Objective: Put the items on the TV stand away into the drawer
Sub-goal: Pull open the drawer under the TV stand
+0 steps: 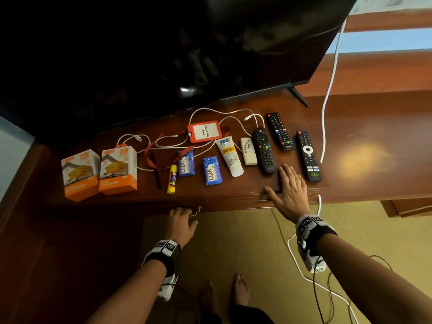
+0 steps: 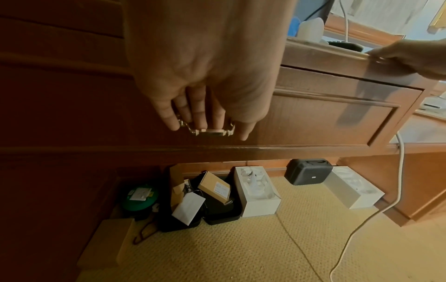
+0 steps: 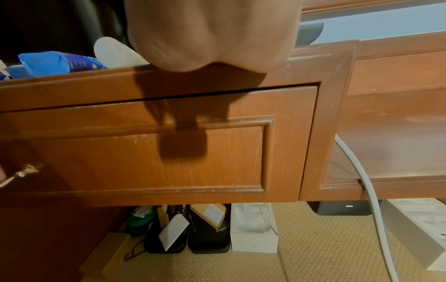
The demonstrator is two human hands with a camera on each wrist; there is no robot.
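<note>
On the wooden TV stand [image 1: 233, 190] lie two orange charger boxes [image 1: 80, 175], a yellow glue stick [image 1: 172, 176], two blue soap bars [image 1: 212, 170], a white tube [image 1: 230, 155], a small white remote [image 1: 248, 151], three black remotes [image 1: 264, 150], an orange badge holder [image 1: 204, 131], a black pen [image 1: 156, 170] and white cables [image 1: 233, 120]. My left hand [image 2: 207, 114] curls its fingers round the brass drawer handle [image 2: 210, 132]. The drawer front [image 3: 144, 152] sits nearly flush, with a thin dark gap along its top. My right hand [image 1: 289, 185] lies flat on the stand's front edge, between two black remotes.
A large dark TV [image 1: 163, 54] stands behind the items. A thick white cord [image 1: 327, 113] hangs down the stand's right side to the carpet [image 2: 241, 248]. Under the stand sit white boxes [image 2: 255, 190], a black speaker [image 2: 307, 173] and black bins. My bare feet are below.
</note>
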